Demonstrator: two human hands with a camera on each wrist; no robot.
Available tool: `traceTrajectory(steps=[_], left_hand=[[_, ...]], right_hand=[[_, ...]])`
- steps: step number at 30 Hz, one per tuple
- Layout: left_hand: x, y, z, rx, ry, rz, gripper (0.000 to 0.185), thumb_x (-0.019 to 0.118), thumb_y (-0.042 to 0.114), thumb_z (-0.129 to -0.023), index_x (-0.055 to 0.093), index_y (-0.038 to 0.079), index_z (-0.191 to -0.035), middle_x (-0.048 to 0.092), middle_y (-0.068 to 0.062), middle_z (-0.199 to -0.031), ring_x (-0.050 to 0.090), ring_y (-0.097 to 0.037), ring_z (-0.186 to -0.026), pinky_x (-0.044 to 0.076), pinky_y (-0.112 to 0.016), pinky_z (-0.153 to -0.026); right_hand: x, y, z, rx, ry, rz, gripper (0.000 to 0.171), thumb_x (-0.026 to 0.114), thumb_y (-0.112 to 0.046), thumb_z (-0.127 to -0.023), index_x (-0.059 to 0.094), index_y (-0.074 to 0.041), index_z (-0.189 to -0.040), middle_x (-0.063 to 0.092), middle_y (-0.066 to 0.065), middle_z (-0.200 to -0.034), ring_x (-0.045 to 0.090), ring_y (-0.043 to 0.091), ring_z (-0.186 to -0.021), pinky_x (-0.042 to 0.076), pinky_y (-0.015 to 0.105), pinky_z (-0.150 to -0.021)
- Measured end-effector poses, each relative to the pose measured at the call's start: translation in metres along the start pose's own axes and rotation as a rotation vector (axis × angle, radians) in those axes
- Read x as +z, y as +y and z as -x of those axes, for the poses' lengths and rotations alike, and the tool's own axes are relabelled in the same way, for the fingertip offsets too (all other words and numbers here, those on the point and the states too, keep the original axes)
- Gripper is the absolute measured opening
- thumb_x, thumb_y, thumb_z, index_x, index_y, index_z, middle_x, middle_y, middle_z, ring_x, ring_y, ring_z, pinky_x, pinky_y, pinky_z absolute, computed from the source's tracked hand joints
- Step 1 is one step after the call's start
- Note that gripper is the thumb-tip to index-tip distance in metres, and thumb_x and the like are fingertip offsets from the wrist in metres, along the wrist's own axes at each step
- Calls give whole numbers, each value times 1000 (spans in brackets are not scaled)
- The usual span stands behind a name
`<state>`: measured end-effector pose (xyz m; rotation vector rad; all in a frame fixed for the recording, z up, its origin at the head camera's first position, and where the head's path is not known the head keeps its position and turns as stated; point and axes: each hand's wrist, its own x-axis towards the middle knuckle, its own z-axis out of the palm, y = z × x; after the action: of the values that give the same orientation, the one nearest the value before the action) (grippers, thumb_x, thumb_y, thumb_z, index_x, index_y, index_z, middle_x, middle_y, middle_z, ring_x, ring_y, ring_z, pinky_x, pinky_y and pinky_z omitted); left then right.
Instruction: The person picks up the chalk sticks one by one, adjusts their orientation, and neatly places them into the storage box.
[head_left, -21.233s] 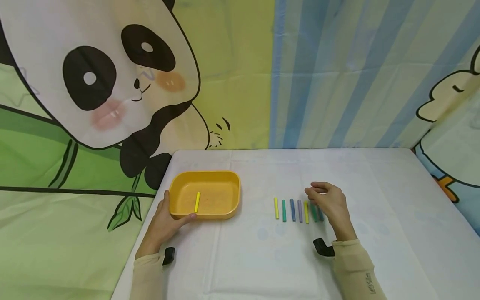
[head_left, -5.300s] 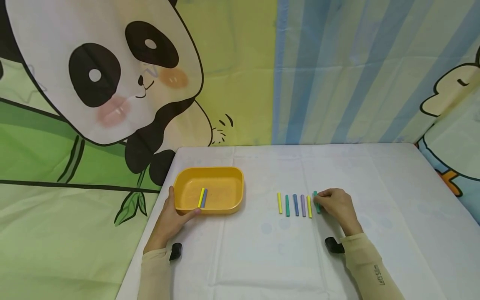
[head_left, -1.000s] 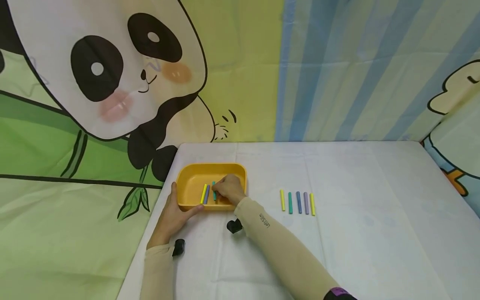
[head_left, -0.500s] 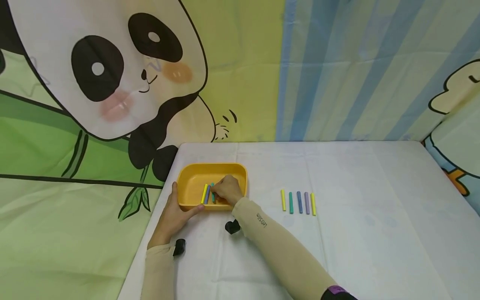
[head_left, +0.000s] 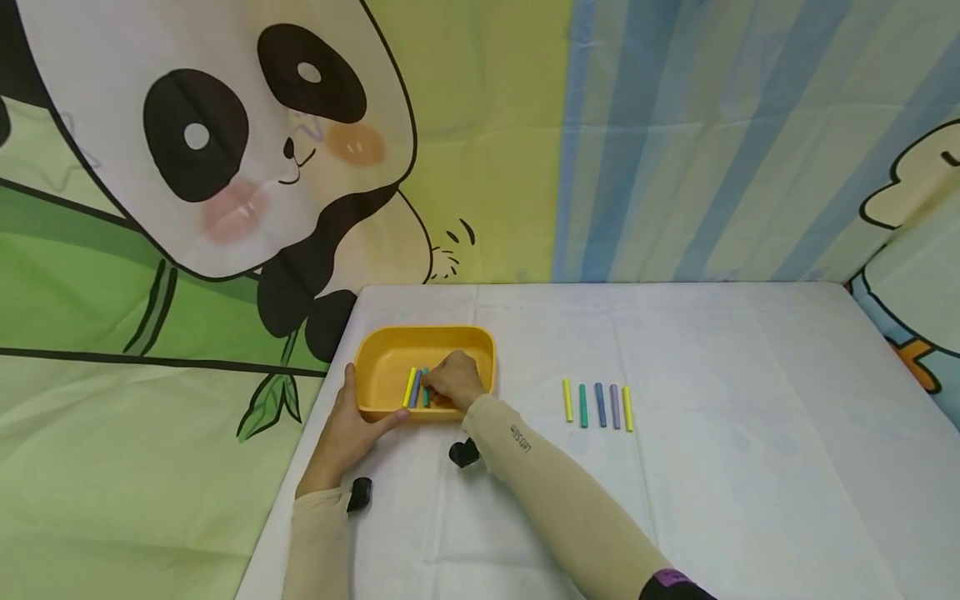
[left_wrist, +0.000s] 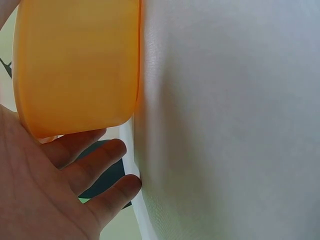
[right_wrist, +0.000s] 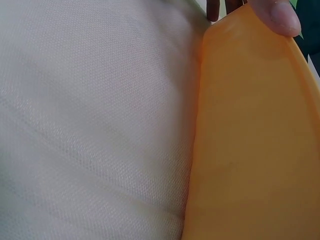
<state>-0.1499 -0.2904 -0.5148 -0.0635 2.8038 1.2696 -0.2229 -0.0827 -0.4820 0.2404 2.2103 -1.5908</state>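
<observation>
Toward six o'clock in the yellow tray (head_left: 386,354), which the left hand (head_left: 347,432) grips at eight o'clock, I see the right hand (head_left: 457,379) pinching a green chalk stick (head_left: 427,400), probably light, stiff and brittle, best held gently mid-length.

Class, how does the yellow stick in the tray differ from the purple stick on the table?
The yellow stick is bright; the purple stick is pale. In the head view, the yellow stick's far end slants right, the purple stick's slightly left. Both are thin, straight and lying down.
</observation>
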Motion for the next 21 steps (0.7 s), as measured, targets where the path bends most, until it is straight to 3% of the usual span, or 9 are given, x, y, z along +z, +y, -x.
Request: traceTrajectory(steps=[7, 21], left_hand=[[0, 2, 1, -7, -1, -3, 138, 79, 68, -74, -21, 27, -159, 5, -18, -168, 15, -37, -152, 18, -61, -119], [0, 2, 0, -2, 3, 5, 139, 80, 67, -74, -21, 26, -159, 5, -18, -168, 16, -36, -152, 18, -60, -119]], right_hand=[[0, -1, 1, 19, 5, -15, 13, 79, -7, -86, 74, 3, -81, 74, 20, -79, 71, 23, -62, 61, 34, -62], [-4, 1, 3, 9, -13, 25, 14, 78, -8, -85, 76, 6, -84, 74, 20, -78, 67, 20, -57, 57, 29, -56]])
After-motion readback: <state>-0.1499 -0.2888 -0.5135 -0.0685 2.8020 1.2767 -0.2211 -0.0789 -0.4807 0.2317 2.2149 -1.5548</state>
